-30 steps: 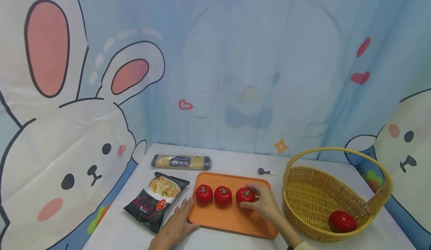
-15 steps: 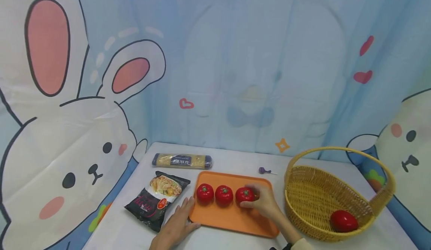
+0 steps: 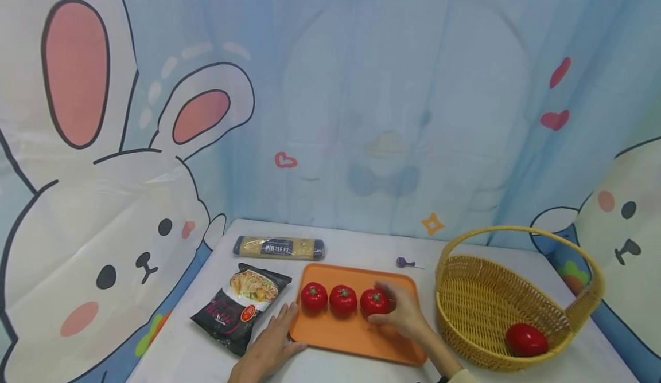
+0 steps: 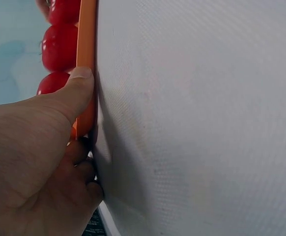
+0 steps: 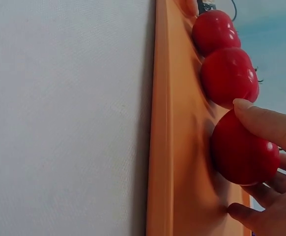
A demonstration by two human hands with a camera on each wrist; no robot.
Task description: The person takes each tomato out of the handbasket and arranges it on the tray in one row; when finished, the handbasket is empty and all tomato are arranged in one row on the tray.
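Note:
On an orange tray (image 3: 356, 337) three red tomatoes stand in a row. My right hand (image 3: 405, 314) holds the right-hand tomato (image 3: 374, 303), thumb on its near side and fingers behind it. In the right wrist view this tomato (image 5: 243, 150) sits low over the tray, beside the middle tomato (image 5: 230, 77). The middle tomato (image 3: 343, 301) and left tomato (image 3: 314, 297) are untouched. My left hand (image 3: 268, 343) grips the tray's near left corner, its thumb (image 4: 79, 88) against the front edge and its fingers along the left side.
A wicker basket (image 3: 480, 291) with a tall handle stands right of the tray, a red fruit-like piece (image 3: 526, 340) inside. A black noodle packet (image 3: 240, 308) lies left, a pasta packet (image 3: 279, 248) behind. A small purple item (image 3: 405, 262) lies beyond the tray.
My right hand's fingers have shifted slightly around the right-hand tomato, which stays in about the same spot. The left hand and tray have not moved.

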